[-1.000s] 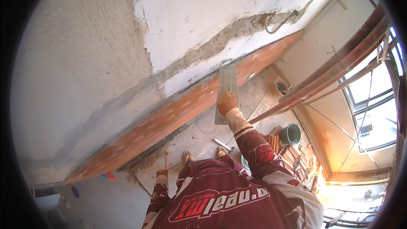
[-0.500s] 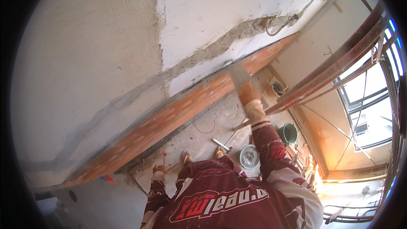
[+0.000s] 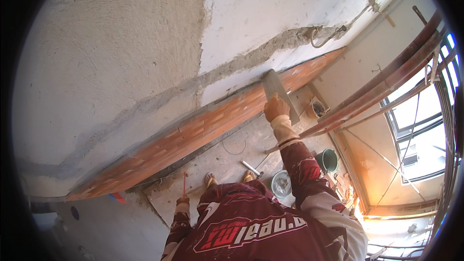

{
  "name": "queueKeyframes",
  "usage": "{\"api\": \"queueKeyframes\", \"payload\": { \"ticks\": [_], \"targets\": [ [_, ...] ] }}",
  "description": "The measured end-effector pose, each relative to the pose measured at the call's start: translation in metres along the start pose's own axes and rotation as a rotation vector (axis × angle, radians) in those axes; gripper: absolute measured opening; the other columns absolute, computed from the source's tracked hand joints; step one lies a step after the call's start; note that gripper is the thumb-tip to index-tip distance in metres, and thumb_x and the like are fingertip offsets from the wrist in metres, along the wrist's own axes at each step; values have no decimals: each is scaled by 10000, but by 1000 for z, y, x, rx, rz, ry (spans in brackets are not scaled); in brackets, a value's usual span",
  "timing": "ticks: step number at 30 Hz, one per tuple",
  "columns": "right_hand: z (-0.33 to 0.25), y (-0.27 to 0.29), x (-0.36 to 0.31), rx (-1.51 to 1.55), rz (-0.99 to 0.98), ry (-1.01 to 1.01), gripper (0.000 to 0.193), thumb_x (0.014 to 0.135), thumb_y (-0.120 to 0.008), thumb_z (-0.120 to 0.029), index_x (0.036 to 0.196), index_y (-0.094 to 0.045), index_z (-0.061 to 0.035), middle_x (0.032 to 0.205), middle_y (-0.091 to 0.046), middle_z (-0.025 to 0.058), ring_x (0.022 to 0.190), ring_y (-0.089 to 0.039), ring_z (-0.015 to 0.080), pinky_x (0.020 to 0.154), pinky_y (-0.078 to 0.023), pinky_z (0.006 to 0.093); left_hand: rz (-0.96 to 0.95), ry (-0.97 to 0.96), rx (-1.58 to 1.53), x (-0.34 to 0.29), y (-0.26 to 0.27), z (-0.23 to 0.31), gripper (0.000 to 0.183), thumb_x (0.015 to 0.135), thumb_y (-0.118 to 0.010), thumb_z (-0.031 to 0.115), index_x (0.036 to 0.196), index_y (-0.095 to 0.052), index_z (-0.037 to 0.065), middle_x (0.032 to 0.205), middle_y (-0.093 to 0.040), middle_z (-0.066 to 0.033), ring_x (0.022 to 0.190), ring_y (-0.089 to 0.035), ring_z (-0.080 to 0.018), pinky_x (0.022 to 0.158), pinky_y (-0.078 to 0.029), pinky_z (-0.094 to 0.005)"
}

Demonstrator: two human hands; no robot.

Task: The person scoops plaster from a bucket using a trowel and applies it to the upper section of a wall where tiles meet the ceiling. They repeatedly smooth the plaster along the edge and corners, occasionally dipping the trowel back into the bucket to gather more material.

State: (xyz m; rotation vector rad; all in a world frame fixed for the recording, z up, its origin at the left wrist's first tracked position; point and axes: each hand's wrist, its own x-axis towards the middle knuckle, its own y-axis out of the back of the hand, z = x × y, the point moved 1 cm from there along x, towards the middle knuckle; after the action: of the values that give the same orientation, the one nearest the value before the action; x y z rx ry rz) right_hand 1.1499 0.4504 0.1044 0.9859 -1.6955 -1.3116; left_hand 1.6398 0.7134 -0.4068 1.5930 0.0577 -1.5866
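Note:
My right hand (image 3: 277, 108) is closed round the handle of a flat, grey rectangular plastering trowel (image 3: 274, 86). The trowel's far end is at the top of the orange brick band (image 3: 227, 113), where it meets the plastered wall (image 3: 145, 29); whether it touches is hard to tell. Low on the left, my left hand (image 3: 182, 201) grips a thin red stick (image 3: 184, 183) that points upward. The stick's exact kind is too small to make out. A rough grey mortar strip (image 3: 241, 63) runs along the wall above the bricks.
On the floor stand a bucket (image 3: 281, 184) with pale contents, a dark green bucket (image 3: 328, 160) and another bucket (image 3: 316, 109) near the far corner. A hammer (image 3: 252, 169) lies by my feet. Reddish poles (image 3: 382, 82) cross the right side before a window (image 3: 419, 121).
My right hand and the trowel, blurred before, are now sharp and slightly further left. The whole view has shifted a little. My left hand still holds the red stick.

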Motion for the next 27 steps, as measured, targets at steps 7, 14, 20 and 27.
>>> {"api": "queueKeyframes", "payload": {
  "ticks": [7,14,20,27],
  "targets": [
    [-43,-12,-63,103,-4,96,450,839,-521,-216,1192,-477,59,971,-640,214,861,-637,369,754,-508,449,17,-65,-66,1,32,36,395,718,-610,313,979,-674,22,1030,-651,-229,985,-629,-364,890,-485,-432],
    [-91,-25,-125,136,-24,262,472,846,-512,-169,1230,-437,95,1014,-611,201,868,-633,345,719,-521,423,196,-101,-294,-45,65,91,364,719,-621,324,964,-699,67,1022,-664,-192,975,-636,-343,887,-489,-425],
    [-108,-18,-157,228,-33,318,483,866,-501,-167,1277,-400,67,992,-593,179,855,-623,318,705,-518,427,48,-37,-277,-49,52,81,375,703,-653,346,968,-703,85,1011,-680,-162,964,-647,-322,895,-491,-404],
    [-16,-22,-102,219,91,87,377,872,-487,-236,1182,-513,-24,1001,-636,192,878,-628,356,743,-505,468,48,-159,-155,-56,40,51,389,717,-657,364,976,-698,76,1012,-680,-162,989,-637,-329,885,-484,-406]
  ]
}}
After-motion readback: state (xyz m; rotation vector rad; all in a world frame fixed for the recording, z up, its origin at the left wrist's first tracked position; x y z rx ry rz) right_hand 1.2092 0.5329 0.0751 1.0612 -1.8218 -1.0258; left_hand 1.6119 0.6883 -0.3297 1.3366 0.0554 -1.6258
